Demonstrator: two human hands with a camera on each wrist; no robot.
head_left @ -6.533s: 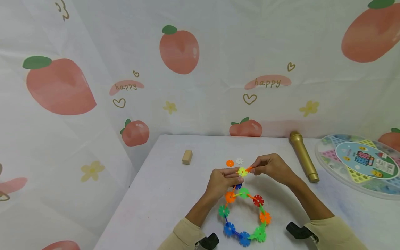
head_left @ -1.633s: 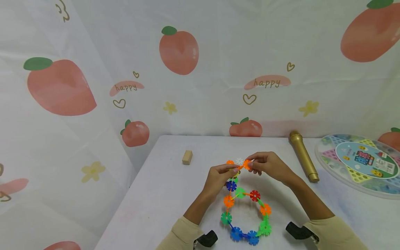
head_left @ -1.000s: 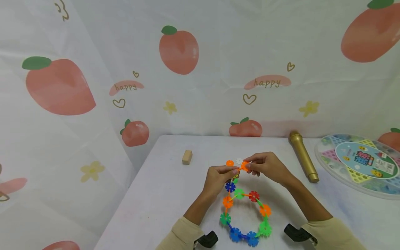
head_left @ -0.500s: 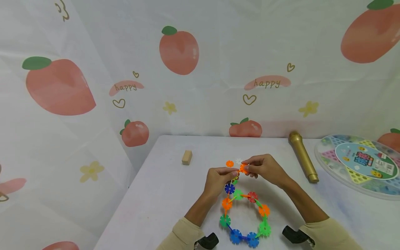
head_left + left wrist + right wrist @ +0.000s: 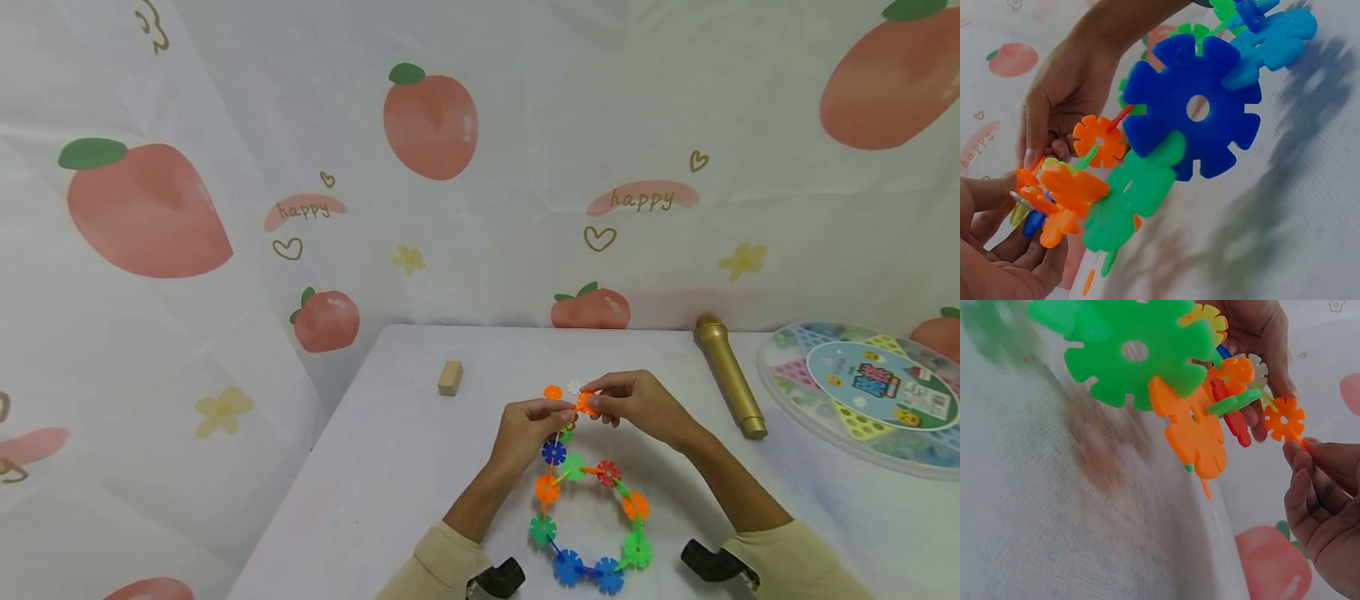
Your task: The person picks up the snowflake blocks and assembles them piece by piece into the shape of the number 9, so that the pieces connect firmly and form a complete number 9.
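Observation:
A chain of colourful plastic snowflake discs (image 5: 567,567) runs in a ring over the table, with a tail of discs leading up to the hands. My left hand (image 5: 527,435) grips the upper end of that tail, where a dark blue disc (image 5: 554,452) hangs just below. Thumb and fingers of my right hand (image 5: 647,410) pinch an orange snowflake disc (image 5: 1303,443), seen edge-on in the right wrist view. It meets another orange disc (image 5: 1284,419) at the chain's end. Fingers partly hide the joint. Big blue (image 5: 1194,69) and green discs fill the left wrist view.
Beyond the hands lie a loose orange disc (image 5: 552,392) and a white disc (image 5: 573,387). A small wooden block (image 5: 450,378) stands at back left. To the right are a gold microphone (image 5: 731,377) and a round board-game case (image 5: 862,400).
Earlier a yellow disc showed between the hands; now an orange disc is there and the yellow one sits lower. The hands have come closer together. Over the last half second, almost nothing moved.

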